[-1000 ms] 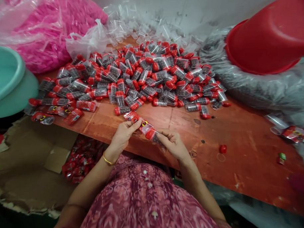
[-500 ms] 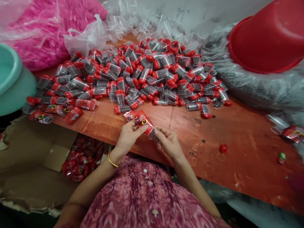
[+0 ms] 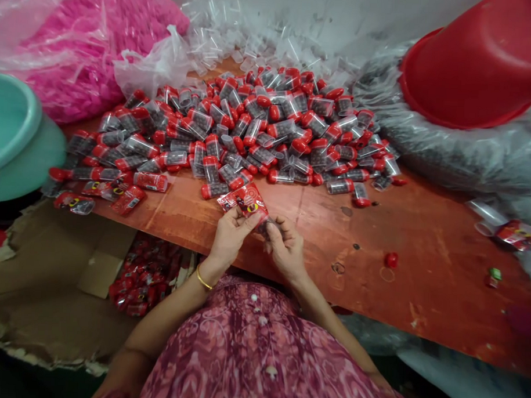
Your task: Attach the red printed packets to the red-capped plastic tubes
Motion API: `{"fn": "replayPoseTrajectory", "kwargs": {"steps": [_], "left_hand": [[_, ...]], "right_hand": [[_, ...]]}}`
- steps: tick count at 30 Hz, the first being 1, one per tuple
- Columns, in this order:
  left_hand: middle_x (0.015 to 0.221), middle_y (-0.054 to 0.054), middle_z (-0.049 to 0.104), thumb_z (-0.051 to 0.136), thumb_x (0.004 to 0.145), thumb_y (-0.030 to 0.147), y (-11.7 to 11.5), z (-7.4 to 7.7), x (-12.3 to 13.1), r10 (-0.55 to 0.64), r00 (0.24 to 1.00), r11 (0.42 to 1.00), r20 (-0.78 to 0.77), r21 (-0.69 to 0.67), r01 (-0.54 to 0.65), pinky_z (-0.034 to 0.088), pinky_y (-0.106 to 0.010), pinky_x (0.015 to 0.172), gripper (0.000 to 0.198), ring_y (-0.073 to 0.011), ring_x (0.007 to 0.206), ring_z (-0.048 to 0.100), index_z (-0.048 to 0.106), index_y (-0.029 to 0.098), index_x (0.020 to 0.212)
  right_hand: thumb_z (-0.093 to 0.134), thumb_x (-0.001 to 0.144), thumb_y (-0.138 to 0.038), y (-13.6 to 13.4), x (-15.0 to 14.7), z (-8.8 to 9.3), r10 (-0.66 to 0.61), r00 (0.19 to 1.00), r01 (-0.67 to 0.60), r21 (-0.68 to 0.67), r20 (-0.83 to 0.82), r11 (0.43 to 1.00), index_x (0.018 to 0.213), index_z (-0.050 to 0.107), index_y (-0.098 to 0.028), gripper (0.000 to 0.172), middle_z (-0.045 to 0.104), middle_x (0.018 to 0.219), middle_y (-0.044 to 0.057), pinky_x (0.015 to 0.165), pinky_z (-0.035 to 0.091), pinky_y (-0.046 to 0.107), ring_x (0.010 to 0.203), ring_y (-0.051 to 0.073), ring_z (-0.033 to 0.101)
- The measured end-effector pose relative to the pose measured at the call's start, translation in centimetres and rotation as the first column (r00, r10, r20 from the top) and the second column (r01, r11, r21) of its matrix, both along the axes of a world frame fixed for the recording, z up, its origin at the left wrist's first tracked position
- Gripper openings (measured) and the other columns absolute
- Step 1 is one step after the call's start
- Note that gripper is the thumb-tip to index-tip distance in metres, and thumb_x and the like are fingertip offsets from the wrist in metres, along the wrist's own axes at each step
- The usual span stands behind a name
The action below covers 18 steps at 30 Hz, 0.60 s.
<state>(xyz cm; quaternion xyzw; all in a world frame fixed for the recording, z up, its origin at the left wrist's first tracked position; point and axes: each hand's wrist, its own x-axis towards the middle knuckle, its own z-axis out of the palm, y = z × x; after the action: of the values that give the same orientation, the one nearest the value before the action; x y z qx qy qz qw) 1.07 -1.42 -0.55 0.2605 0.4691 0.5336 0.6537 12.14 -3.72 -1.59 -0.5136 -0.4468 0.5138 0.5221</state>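
My left hand (image 3: 229, 232) pinches a red printed sleeve (image 3: 250, 203) at the near edge of the red-brown board (image 3: 419, 274). My right hand (image 3: 283, 243) is closed on a small red-capped clear tube (image 3: 264, 224) whose cap end sits inside that sleeve. Both hands meet just in front of a big heap of red-capped tubes (image 3: 250, 129) filled with dark beads. A few sleeved tubes (image 3: 130, 199) lie at the heap's left end.
A cardboard box (image 3: 48, 296) with sleeved tubes (image 3: 145, 276) sits at lower left. Teal basins (image 3: 15, 138) stand left, a pink-filled bag (image 3: 79, 47) behind. A red basin (image 3: 474, 61) rests on a grey bag at right. Empty clear tubes (image 3: 253, 42) lie at the back.
My hands have drawn together and the tube has gone further into the red sleeve, which now stands more upright. The heap has not moved.
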Motion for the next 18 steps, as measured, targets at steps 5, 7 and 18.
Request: {"fn": "replayPoseTrajectory", "kwargs": {"steps": [5, 7, 18], "left_hand": [[0.07, 0.0, 0.068, 0.076, 0.059, 0.041, -0.9, -0.3, 1.1, 0.097, 0.995, 0.995, -0.034, 0.027, -0.096, 0.049, -0.022, 0.063, 0.036, -0.0097, 0.06, 0.061, 0.061, 0.016, 0.079], [0.069, 0.001, 0.068, 0.076, 0.06, 0.042, -1.0, -0.3, 1.2, 0.102, 0.995, 0.995, -0.015, 0.021, -0.102, 0.048, -0.022, 0.064, 0.035, -0.0093, 0.06, 0.06, 0.06, 0.016, 0.077], [0.074, -0.002, 0.069, 0.071, 0.064, 0.048, -1.3, -1.2, 1.6, 0.024, 0.997, 1.0, -0.069, 0.008, -0.024, 0.048, -0.025, 0.07, 0.036, -0.0125, 0.069, 0.06, 0.068, 0.015, 0.078]], "right_hand": [[0.051, 0.084, -0.048, -0.3, -1.3, -0.5, -0.11, 0.987, 0.111, 0.005, -0.119, 0.994, 0.092, 0.042, -0.024, 0.026, 0.041, 0.053, -0.011, 0.037, 0.033, 0.019, 0.036, 0.005, 0.036], [0.049, 0.085, -0.046, -0.4, -1.5, -0.8, -0.145, 0.984, 0.149, 0.032, -0.106, 0.988, 0.091, 0.041, -0.024, 0.024, 0.044, 0.057, -0.009, 0.041, 0.035, 0.019, 0.042, 0.006, 0.041], [0.038, 0.091, -0.042, -0.7, -1.4, -2.6, -0.267, 0.947, 0.236, 0.177, 0.178, 0.956, 0.096, 0.042, -0.024, 0.02, 0.049, 0.076, -0.002, 0.056, 0.042, 0.021, 0.063, 0.01, 0.051]]}}
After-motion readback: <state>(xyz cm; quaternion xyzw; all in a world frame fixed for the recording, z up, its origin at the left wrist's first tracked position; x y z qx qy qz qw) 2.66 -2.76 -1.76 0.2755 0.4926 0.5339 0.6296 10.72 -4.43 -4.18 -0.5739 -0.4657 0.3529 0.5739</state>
